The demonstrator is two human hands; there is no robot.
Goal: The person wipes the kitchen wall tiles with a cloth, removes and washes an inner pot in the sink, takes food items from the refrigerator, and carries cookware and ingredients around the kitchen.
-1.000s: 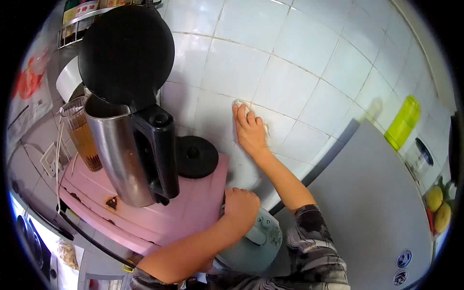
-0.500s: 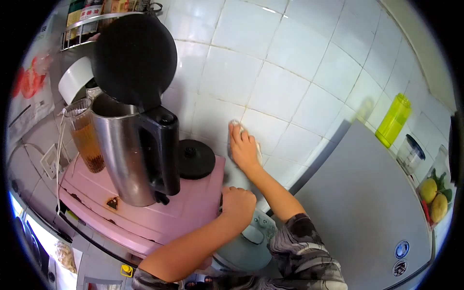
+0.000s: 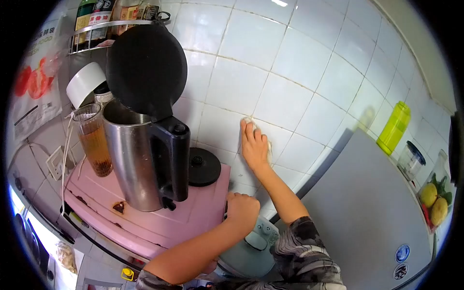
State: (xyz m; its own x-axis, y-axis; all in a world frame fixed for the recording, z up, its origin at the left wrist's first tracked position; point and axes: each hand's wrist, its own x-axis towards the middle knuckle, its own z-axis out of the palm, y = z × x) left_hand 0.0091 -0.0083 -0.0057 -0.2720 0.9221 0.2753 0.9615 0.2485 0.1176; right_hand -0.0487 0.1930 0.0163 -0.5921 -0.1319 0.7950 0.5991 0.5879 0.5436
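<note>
Right grip [image 3: 254, 147]: was loosely bent over a pale cloth [image 3: 269, 152], which was held against the tiled wall [image 3: 237, 79].
Pale cloth: was mostly covered by that grip, with edges left showing.
Left grip [image 3: 243, 211]: was curled like a fist at the pink counter's [image 3: 193, 212] edge, lower than the right grip (whether anything was held could not be told).
Steel kettle [image 3: 133, 166]: was stood left of both grips, lid [image 3: 147, 67] raised.
Black disc [image 3: 204, 168]: was seen between kettle and right grip.

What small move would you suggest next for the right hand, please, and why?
Perhaps slide the cloth slightly upward over the wall tiles: the right hand holds it against them, and brownish grout lines show just above.
</note>
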